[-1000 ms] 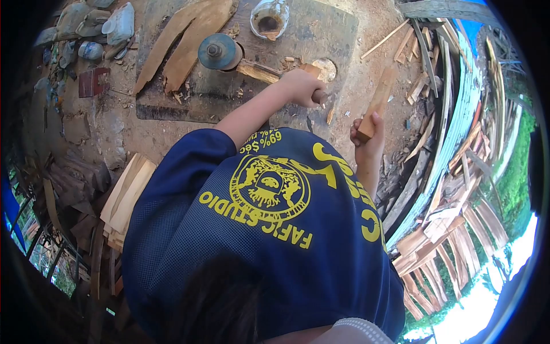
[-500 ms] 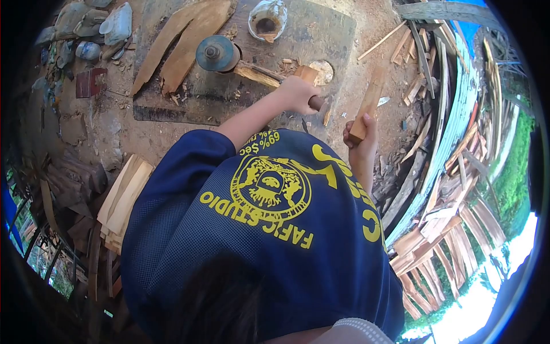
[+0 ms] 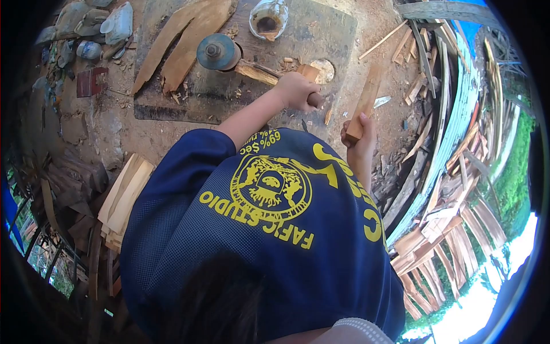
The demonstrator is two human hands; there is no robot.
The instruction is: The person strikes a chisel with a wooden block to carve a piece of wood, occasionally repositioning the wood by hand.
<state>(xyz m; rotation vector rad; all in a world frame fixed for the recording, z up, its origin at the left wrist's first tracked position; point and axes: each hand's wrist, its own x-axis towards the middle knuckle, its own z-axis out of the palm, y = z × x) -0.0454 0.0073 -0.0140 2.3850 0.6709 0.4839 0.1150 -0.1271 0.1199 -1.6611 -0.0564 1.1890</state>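
My left hand point(image 3: 296, 92) is closed round a dark wooden handle point(image 3: 314, 100), whose rounded end sticks out on the right. Just beyond its knuckles lies a small orange-brown wood block point(image 3: 307, 72), beside a pale round patch on the work board point(image 3: 246, 103). Farther right, my right hand point(image 3: 360, 135) grips the near end of a long flat wooden bar point(image 3: 366, 103), which points up and away. The two hands are apart. A round blue-grey disc point(image 3: 218, 51) with a bolt in its centre sits left of my left hand, next to a split wooden piece point(image 3: 258, 73).
Curved brown boards point(image 3: 197, 43) and a dirty white container point(image 3: 268, 20) stand or lie on the board. Wood scraps and long planks point(image 3: 452, 143) line the right side. Stacked pale pieces point(image 3: 123, 195) are at the left, plastic bottles point(image 3: 117, 24) at the upper left.
My right hand and the bar have shifted slightly left and toward me. More of a pale blade-like sliver beside the bar shows. My left hand has moved slightly left with the handle.
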